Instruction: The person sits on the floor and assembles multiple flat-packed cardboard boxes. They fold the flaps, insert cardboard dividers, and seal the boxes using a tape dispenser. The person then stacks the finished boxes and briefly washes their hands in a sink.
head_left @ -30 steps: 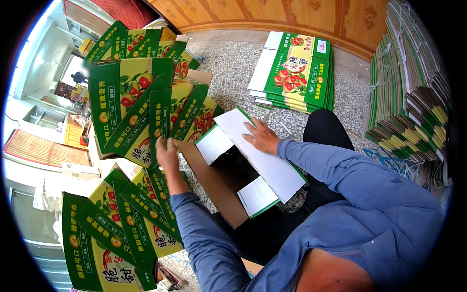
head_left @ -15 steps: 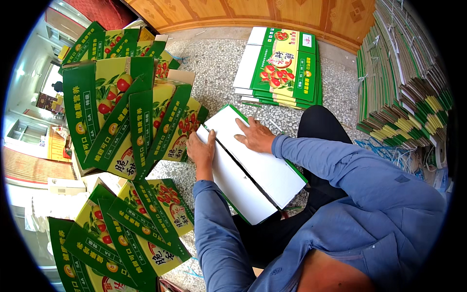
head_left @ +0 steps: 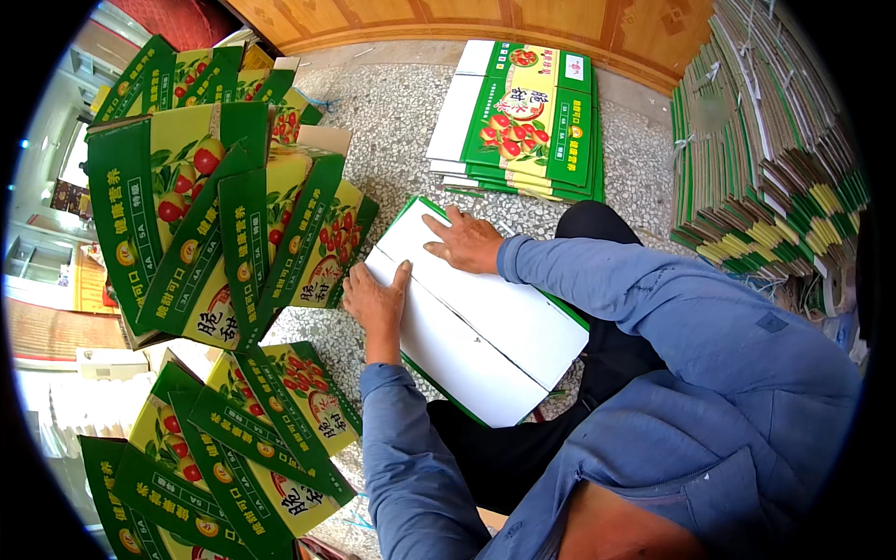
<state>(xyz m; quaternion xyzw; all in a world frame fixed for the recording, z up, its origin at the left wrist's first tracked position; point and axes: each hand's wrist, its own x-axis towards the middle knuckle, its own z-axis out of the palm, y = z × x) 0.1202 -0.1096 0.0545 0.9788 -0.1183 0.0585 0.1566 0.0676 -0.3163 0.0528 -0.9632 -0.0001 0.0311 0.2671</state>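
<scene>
A cardboard box (head_left: 485,322) lies in front of me with its white inner-side flaps up and thin green edges showing. Its two long flaps lie nearly flat, meeting along a narrow dark seam. My left hand (head_left: 376,301) rests on the left flap near the box's far-left corner, thumb pointing up and fingers apart at the edge. Spread on the far part of the right flap is my right hand (head_left: 467,243), fingers extended and pressing on the surface. Nothing is gripped in either hand that I can see. The box's underside is hidden.
Folded green-and-yellow cartons printed with red fruit (head_left: 191,224) stand piled at my left, with another pile (head_left: 252,420) nearer. Flat cartons (head_left: 523,121) lie stacked on the speckled floor (head_left: 383,121) ahead. Tall bundles of flattened cardboard (head_left: 756,159) rise at the right, near wooden panelling (head_left: 485,23).
The gap between the two white flaps has narrowed to a thin seam as they came down flat. Both hands stay on the flaps; the whole view has shifted slightly.
</scene>
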